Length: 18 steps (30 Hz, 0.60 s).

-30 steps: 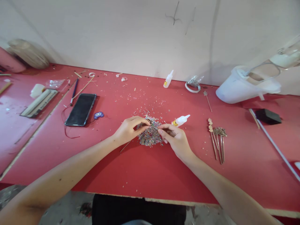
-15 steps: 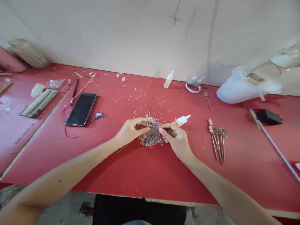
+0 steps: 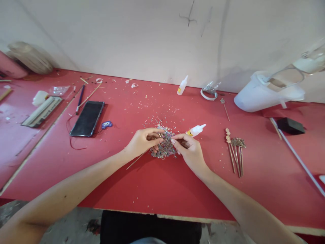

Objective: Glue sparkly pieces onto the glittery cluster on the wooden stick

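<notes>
A pile of small glittering pieces (image 3: 164,150) lies on the red table (image 3: 152,184), with both hands over it. My left hand (image 3: 148,139) is closed round a thin stick (image 3: 137,160), whose lower end slants out beneath the palm. Its other end is hard to make out between the hands. To the right of the pile, my right hand (image 3: 189,147) has thumb and forefinger pinched together near the left fingertips; whatever they hold is too small to name. Just behind it lies a white glue bottle (image 3: 196,130).
At left are a phone (image 3: 87,118), a purple trinket (image 3: 107,124) and a knife package (image 3: 42,112). Gold-coloured sticks (image 3: 236,156) lie at right, near a white pitcher (image 3: 254,91) and a black block (image 3: 290,125). Another glue bottle (image 3: 182,85) stands by the wall.
More of the thin stick shows below my left hand, which has barely moved. My right fingertips have shifted very slightly left.
</notes>
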Each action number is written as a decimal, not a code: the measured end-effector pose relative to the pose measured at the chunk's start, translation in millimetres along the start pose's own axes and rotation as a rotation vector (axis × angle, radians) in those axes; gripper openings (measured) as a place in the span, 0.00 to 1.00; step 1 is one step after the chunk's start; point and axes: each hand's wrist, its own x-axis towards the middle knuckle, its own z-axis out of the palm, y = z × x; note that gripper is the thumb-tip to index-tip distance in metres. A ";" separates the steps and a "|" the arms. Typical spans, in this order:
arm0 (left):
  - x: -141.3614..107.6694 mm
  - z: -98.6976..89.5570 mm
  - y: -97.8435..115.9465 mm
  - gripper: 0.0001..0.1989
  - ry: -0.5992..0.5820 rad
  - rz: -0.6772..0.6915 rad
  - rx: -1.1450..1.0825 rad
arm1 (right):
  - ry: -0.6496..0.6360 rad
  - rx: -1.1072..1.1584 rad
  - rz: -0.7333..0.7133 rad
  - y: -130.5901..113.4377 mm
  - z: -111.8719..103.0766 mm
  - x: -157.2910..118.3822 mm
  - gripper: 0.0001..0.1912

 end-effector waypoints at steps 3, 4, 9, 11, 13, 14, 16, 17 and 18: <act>-1.0 1.6 6.6 0.17 0.021 -0.131 -0.029 | 0.002 -0.011 -0.016 1.0 0.7 0.2 0.10; -1.3 2.1 8.7 0.17 0.023 -0.161 -0.027 | 0.003 -0.012 -0.020 1.3 1.0 0.2 0.10; -2.4 3.2 11.5 0.18 0.017 -0.184 -0.028 | -0.001 -0.005 -0.026 1.1 1.0 -0.3 0.09; -2.1 2.0 9.3 0.18 0.020 -0.163 -0.041 | -0.010 0.017 -0.033 0.3 -1.0 -0.4 0.09; -1.3 -0.4 7.0 0.18 0.039 -0.134 -0.051 | -0.016 0.015 -0.067 -0.3 -4.6 -0.4 0.09; -0.8 -2.0 6.0 0.18 0.054 -0.118 -0.053 | -0.016 -0.005 -0.102 -0.4 -6.7 -0.2 0.08; 0.4 -5.4 4.8 0.19 0.085 -0.090 -0.055 | -0.030 -0.078 -0.195 0.2 -10.6 0.6 0.06; 1.0 -7.1 4.5 0.19 0.097 -0.076 -0.058 | -0.045 -0.125 -0.242 0.8 -12.2 1.2 0.05; 1.6 -8.5 4.3 0.18 0.102 -0.063 -0.063 | -0.060 -0.176 -0.286 1.5 -13.4 1.9 0.04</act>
